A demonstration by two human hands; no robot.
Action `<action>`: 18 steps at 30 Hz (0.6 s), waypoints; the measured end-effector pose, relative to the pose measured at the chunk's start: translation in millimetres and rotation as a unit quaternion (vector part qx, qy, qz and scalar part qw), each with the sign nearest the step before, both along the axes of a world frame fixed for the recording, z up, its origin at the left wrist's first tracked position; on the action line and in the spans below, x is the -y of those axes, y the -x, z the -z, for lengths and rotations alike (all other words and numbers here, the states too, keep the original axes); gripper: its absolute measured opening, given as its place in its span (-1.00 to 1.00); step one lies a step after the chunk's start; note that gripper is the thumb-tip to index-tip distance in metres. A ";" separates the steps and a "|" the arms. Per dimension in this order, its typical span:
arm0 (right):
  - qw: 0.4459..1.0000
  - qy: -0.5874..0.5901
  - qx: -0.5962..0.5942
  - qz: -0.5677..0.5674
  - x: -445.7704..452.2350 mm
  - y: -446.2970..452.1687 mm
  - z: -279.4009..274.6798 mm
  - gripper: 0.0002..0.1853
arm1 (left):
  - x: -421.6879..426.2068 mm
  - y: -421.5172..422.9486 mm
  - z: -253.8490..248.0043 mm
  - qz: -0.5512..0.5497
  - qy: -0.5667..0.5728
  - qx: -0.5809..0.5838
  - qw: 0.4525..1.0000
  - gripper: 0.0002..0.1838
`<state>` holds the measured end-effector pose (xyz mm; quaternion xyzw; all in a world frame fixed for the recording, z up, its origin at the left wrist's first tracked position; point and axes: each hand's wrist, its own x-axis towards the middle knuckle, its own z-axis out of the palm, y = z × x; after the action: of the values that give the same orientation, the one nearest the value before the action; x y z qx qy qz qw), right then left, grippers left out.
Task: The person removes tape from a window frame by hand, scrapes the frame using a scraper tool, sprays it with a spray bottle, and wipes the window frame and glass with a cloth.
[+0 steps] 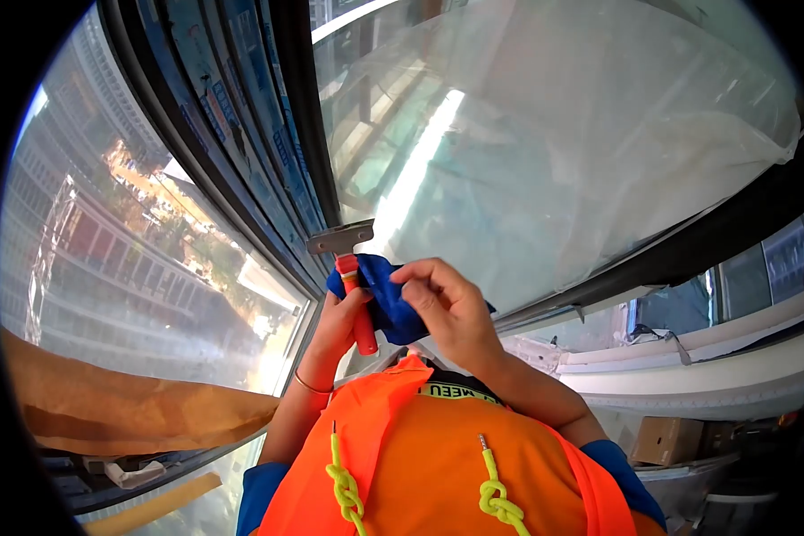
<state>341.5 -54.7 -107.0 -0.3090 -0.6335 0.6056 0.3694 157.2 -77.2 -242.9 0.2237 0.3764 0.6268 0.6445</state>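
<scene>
Head view, left hand (336, 322) gripping red-handled scraper (351, 284), blue cloth (393, 308) touching right hand (454, 314), whose grip's unclear

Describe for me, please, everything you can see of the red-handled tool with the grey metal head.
The red-handled tool has a plastic-looking handle; its flat grey metal head sits crosswise, bearing small round marks. The person's left hand grips the handle, head pointing away from the body. A crumpled dark blue cloth bunches behind it, apparently touching.
</scene>
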 end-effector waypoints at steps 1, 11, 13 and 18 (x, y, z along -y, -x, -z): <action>0.987 -0.076 0.019 -0.137 13.2 14.7 6.1 -0.77 | -3.5 -3.1 23.3 -0.018 -0.009 0.106 0.994 -0.62; 0.926 -0.306 0.213 0.057 -21.9 -25.2 28.8 -0.56 | -1.8 -20.7 -43.4 0.076 -0.087 0.124 0.985 -0.52; 0.976 -0.155 0.150 -0.018 -25.0 -21.4 55.2 -0.44 | 2.6 -25.3 -53.2 0.087 -0.105 0.035 0.990 -0.50; 0.939 -0.146 0.311 -0.033 -31.2 -45.9 37.4 -0.59 | 10.4 -13.3 -69.1 0.161 -0.073 0.029 0.984 -0.46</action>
<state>387.5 -23.5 -144.4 -0.4031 -0.8082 0.3920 0.1751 170.5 -87.6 -173.8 0.3097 0.2703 0.5465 0.7297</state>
